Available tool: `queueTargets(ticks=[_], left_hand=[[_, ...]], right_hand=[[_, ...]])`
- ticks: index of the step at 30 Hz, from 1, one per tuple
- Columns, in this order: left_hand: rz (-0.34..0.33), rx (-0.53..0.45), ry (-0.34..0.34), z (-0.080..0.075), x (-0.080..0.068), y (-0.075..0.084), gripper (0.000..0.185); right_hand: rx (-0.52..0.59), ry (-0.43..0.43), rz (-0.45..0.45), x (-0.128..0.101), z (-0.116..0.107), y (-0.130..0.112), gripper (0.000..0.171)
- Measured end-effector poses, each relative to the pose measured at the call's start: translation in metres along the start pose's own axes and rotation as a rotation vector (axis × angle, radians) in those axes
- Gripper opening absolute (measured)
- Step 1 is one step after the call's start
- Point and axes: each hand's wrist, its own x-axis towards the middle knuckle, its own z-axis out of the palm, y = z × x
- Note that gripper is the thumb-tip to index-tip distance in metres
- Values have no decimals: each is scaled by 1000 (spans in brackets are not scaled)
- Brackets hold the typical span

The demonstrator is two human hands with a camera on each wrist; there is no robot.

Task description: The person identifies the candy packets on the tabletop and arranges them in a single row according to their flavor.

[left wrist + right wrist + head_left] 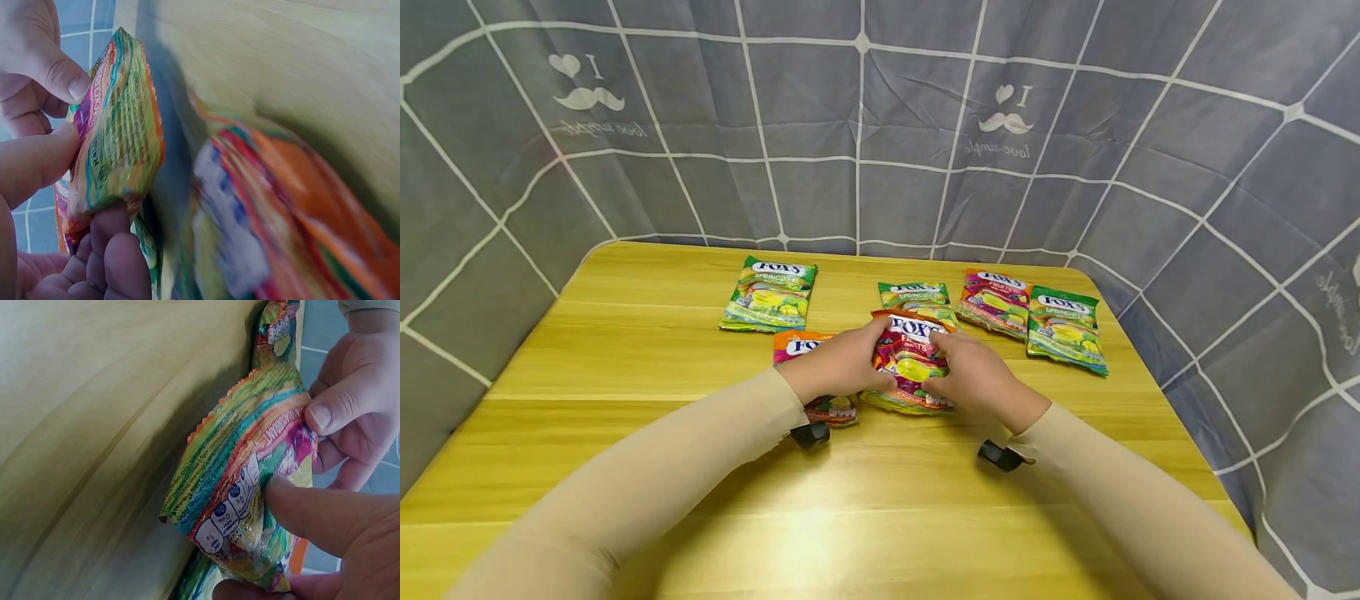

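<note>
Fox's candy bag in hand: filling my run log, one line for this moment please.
left hand: holds Fox's Fruits bag | right hand: holds same bag | bag: lifted off wooden table

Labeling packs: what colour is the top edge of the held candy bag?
Orange, on the candy bag; head view shows it best.

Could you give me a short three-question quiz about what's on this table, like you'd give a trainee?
1. True or false: both hands grip the same candy bag.
2. How many candy bags can be seen in the head view? A) four B) six C) eight
3. Fill in: the bag lying apart at the far left is mostly ____ in colour.

Key:
1. True. The left hand and right hand both grip the held bag, lifted off the wooden table.
2. B. Besides the held one: the far-left bag, an orange-topped bag under the left hand, and three behind.
3. Green.
</note>
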Motion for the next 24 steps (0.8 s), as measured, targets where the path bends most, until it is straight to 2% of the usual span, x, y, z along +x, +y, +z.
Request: queueTargets(ticks=[9, 19, 24], left_hand=[[-35, 28, -40, -6, -10, -10, 103], [-35, 164, -54, -5, -13, -20, 98], [-14, 231, -39, -3, -13, -24, 97]], right_hand=[[19, -87, -30, 8, 7, -8, 84], [50, -137, -70, 14, 15, -4, 85], [77, -156, -78, 18, 19, 2, 92]])
